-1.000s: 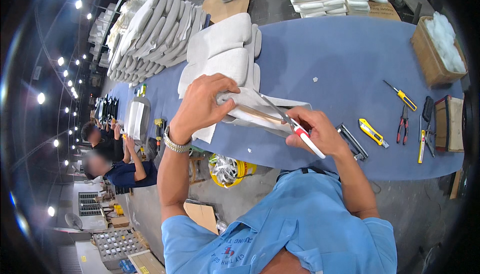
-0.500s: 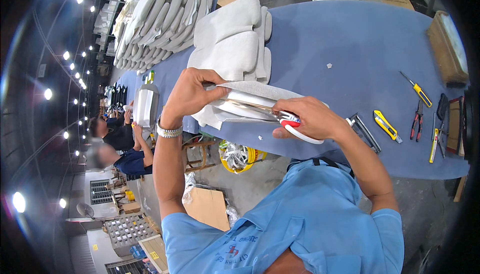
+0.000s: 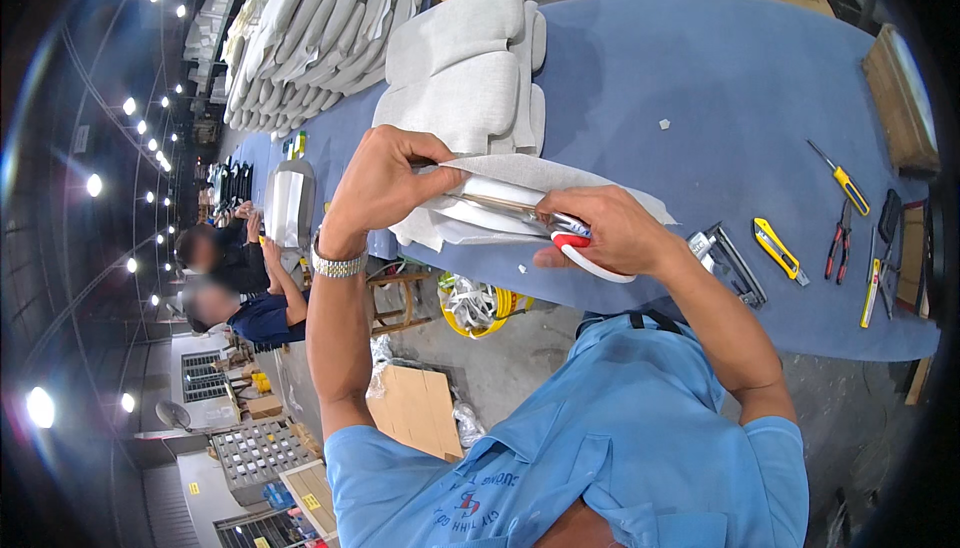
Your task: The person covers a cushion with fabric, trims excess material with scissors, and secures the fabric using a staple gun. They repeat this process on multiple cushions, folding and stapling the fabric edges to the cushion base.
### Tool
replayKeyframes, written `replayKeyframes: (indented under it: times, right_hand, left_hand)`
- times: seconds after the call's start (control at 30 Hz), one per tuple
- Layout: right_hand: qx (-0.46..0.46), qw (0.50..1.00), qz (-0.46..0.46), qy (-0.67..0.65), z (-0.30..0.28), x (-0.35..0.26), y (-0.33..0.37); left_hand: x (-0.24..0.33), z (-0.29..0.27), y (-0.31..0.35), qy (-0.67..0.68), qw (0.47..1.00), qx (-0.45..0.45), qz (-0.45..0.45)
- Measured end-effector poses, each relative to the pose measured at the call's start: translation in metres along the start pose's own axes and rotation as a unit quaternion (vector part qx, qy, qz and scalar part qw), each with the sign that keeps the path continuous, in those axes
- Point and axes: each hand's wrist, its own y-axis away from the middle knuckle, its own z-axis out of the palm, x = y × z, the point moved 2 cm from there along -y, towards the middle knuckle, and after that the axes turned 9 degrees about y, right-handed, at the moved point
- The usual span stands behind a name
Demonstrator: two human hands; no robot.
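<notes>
My left hand (image 3: 402, 183) pinches the edge of a light grey fabric cover (image 3: 560, 174) that wraps a white padded piece (image 3: 485, 218). In my right hand (image 3: 610, 228) is a pair of scissors (image 3: 585, 253) with red and white handles. Their blades lie along the opening between the fabric and the white padding, pointing toward my left fingers. Part of the blades is hidden by the fabric. Just beyond my hands lies a stack of grey upholstered cushions (image 3: 450, 88) on the blue-covered table (image 3: 700, 78).
At right on the table lie a staple gun (image 3: 728, 263), a yellow utility knife (image 3: 778, 250), a screwdriver (image 3: 842, 183) and pliers (image 3: 838, 240). A large cushion pile (image 3: 310, 38) stands far left. Two people work at left. Below the table edge is a yellow basket (image 3: 475, 308).
My right hand and the scissors have shifted slightly left and up, the blades closer to my left hand. The fabric's right end now shows as a pointed flap.
</notes>
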Motion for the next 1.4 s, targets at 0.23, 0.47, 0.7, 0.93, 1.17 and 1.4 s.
replayKeyframes:
  times: [0.23,0.47,0.7,0.93,1.17,1.4]
  right_hand:
    - [0.052,0.997,-0.002,0.054,-0.002,-0.008,0.0]
    - [0.068,0.995,-0.02,0.072,-0.004,-0.004,-0.003]
    - [0.056,0.997,0.003,0.043,-0.006,-0.006,0.007]
    - [0.047,0.998,0.002,0.034,-0.01,-0.005,0.009]
    - [0.044,0.997,0.014,0.066,-0.014,-0.009,0.006]
    - [0.081,0.993,-0.015,0.088,-0.013,-0.005,0.005]
  left_hand:
    - [0.009,0.0,-0.007,-0.012,1.0,-0.02,-0.017]
    - [0.007,0.0,-0.012,0.032,0.999,-0.011,-0.012]
    - [0.019,0.004,-0.014,0.011,1.0,-0.018,-0.019]
    - [0.019,0.008,-0.016,0.042,0.998,-0.041,-0.023]
    - [0.03,0.008,-0.017,0.019,0.998,-0.041,-0.042]
    - [0.026,0.007,-0.019,0.017,0.998,-0.041,-0.038]
